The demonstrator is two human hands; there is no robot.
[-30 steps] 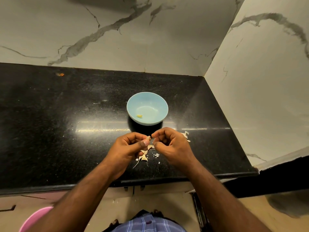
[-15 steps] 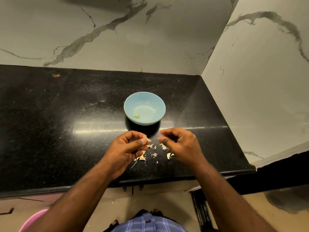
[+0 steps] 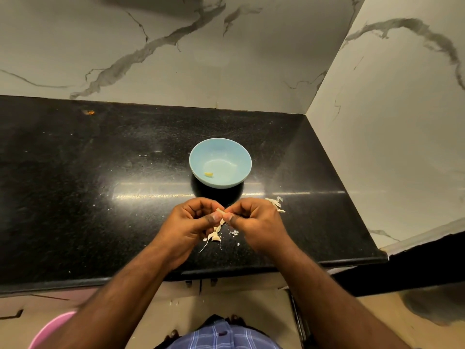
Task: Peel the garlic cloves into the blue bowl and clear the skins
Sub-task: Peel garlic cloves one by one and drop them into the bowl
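Both hands are coming back together on a garlic clove.

The right hand (image 3: pixel 254 220), which was off to the side half a second ago, is now pinching the garlic clove (image 3: pixel 220 212) with the left hand (image 3: pixel 191 220), fingers curled tight round it. So the peeling is going on. The clove is just in front of the blue bowl (image 3: pixel 236 152), where one peeled piece (image 3: pixel 208 174) is lying. Skins (image 3: pixel 215 236) are piling up on the black counter (image 3: pixel 75 197), more skins (image 3: pixel 275 204) to the right.

Pale blue bowl (image 3: pixel 220 157), speckled black counter (image 3: pixel 75 187), grey-veined white marble wall (image 3: pixel 151 51).
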